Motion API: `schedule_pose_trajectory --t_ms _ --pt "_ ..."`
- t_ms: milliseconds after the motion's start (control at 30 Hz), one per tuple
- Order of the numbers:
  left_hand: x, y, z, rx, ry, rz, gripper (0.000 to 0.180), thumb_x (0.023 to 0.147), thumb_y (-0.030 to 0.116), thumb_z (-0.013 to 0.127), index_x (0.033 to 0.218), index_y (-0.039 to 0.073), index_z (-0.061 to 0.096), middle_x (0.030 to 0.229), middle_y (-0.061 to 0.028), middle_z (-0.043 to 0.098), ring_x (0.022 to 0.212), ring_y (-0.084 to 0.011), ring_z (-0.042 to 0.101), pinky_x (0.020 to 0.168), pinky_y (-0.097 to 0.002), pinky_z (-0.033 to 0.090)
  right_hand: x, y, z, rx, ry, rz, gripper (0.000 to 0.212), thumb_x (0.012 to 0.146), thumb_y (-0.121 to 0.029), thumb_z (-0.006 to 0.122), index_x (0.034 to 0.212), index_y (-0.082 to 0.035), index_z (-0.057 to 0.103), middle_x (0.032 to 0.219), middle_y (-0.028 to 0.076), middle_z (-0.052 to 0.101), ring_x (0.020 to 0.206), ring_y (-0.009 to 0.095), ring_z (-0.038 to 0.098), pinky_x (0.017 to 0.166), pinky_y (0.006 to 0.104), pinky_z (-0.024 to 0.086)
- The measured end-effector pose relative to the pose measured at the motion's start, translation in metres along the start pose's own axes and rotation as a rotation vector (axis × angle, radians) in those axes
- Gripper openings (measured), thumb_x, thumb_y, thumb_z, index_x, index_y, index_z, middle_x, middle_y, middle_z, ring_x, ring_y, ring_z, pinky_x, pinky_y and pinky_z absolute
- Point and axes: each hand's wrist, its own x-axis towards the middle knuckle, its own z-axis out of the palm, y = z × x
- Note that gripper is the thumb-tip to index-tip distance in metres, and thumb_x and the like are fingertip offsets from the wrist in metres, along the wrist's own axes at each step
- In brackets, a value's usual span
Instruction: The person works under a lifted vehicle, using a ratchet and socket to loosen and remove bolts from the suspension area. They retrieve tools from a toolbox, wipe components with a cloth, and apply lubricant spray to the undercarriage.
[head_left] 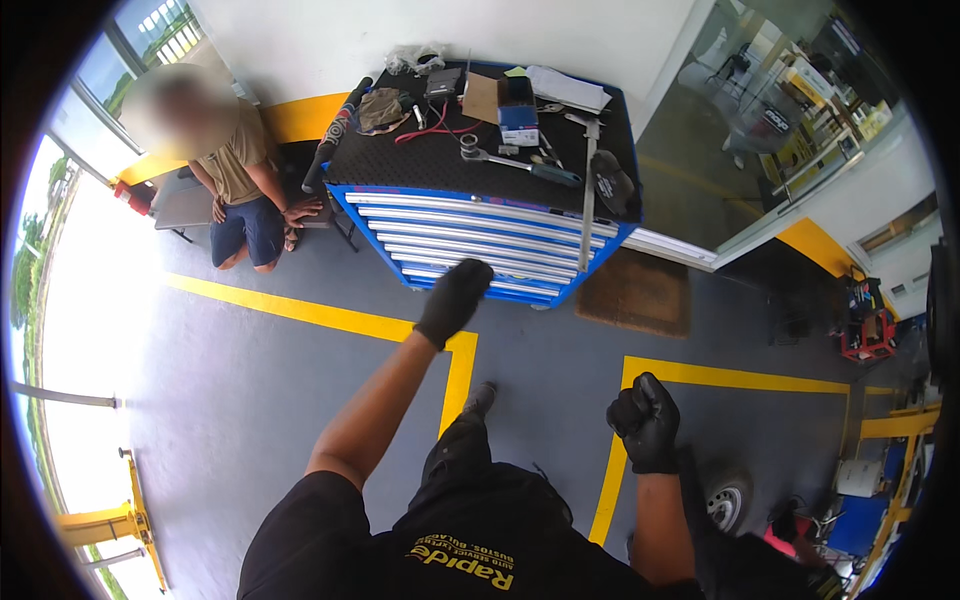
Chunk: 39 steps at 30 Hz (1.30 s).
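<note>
My left hand (455, 302), in a black glove, is stretched forward over the floor, just short of the blue tool cabinet (606, 262). Its fingers are curled in, and nothing sticks out of them. Farther right and lower, my right hand (645, 422) makes a fist in a matching glove, with nothing visible in it. Neither hand touches the cabinet. On the cabinet's black top lie a ratchet wrench (520, 166), red-handled pliers (437, 128), a small blue-and-white box (518, 122) and papers (565, 88). A long metal caliper (588, 200) reaches over the front edge.
A person (237, 165) sits on a bench left of the cabinet. A brown doormat (635, 292) lies before the glass door at right. Yellow lines (300, 308) cross the grey floor. A wheel (727, 500) and another person's dark clothing (740, 550) show at lower right.
</note>
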Motion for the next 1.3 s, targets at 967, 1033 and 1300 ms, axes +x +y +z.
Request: schedule_pose_trajectory --t_ms 967,1033,1300 --pt "0.349 0.025 0.129 -0.072 0.195 0.168 0.038 0.101 0.015 0.060 0.136 0.000 0.056 0.131 -0.0178 0.059 0.122 -0.0312 0.058 0.107 -0.0445 0.043 -0.297 0.218 -0.077 -0.224 1.186 0.025 0.027 0.106 -0.028 0.050 0.111 -0.006 0.065 0.095 0.007 0.068 0.083 0.016 0.068 0.075 0.0326 0.057" --pt "0.322 0.090 0.124 -0.178 0.214 0.234 0.040 0.102 0.015 0.059 0.138 0.000 0.054 0.134 -0.0179 0.058 0.124 -0.0308 0.057 0.109 -0.0446 0.042 -0.326 0.251 -0.073 0.014 1.232 0.006 0.030 0.104 -0.032 0.051 0.112 -0.007 0.065 0.095 0.007 0.069 0.081 0.016 0.068 0.073 0.0329 0.056" --pt "0.144 0.279 0.040 -0.710 0.160 0.448 0.047 0.105 0.015 0.056 0.148 -0.002 0.047 0.146 -0.0180 0.052 0.133 -0.0295 0.052 0.116 -0.0447 0.038 -0.477 0.371 -0.076 -0.119 1.288 -0.280 0.024 0.107 -0.023 0.051 0.117 -0.006 0.065 0.102 0.007 0.070 0.087 0.015 0.069 0.080 0.0324 0.058"
